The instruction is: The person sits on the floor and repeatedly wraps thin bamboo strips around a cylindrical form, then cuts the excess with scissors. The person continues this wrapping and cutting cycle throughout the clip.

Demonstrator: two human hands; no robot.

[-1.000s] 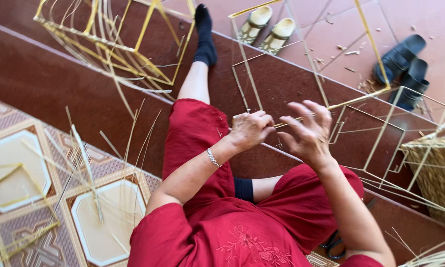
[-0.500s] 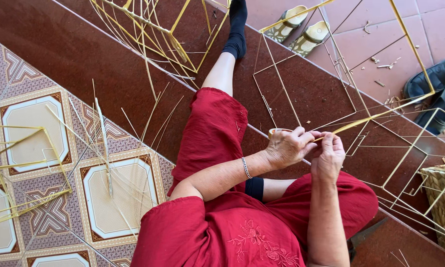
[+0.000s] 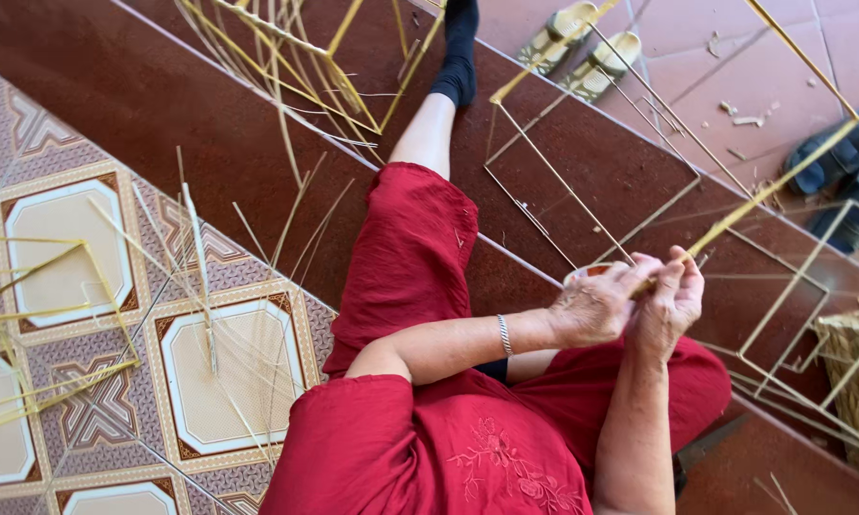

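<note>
While both hands meet above the lap, the left hand [image 3: 596,310] & right hand [image 3: 672,300] are curled shut around the near end of a thin yellow bamboo strip [image 3: 754,200], which runs up & to the right away from the person. Fingers are bunched so tight that the exact pinch point is hidden; something pale & round, maybe a tape roll [image 3: 587,274], peeks out just behind the left hand, can't tell for sure. The strip looks to be one rod of a wire-thin box frame [image 3: 582,205] of yellow sticks that stands on the dark red step [image 3: 143,105] in front of the knees. The person sits on the steps in red clothes w/ one leg stretched out in a black sock [image 3: 458,48].

Progress, judging by what lies around: several frames seem already made up, one w/ loose ends at the top left [image 3: 296,67], one flat on the patterned tile floor [image 3: 48,315] at left. Loose straws [image 3: 200,257] lie scattered over the tiles nearby, so stock is left to use. The frame in hand looks mostly joined, w/ this corner being worked on. A woven basket [image 3: 854,381] sits at the right edge, near pale sandals [image 3: 582,43] & dark sandals [image 3: 844,172] on the landing.
</note>
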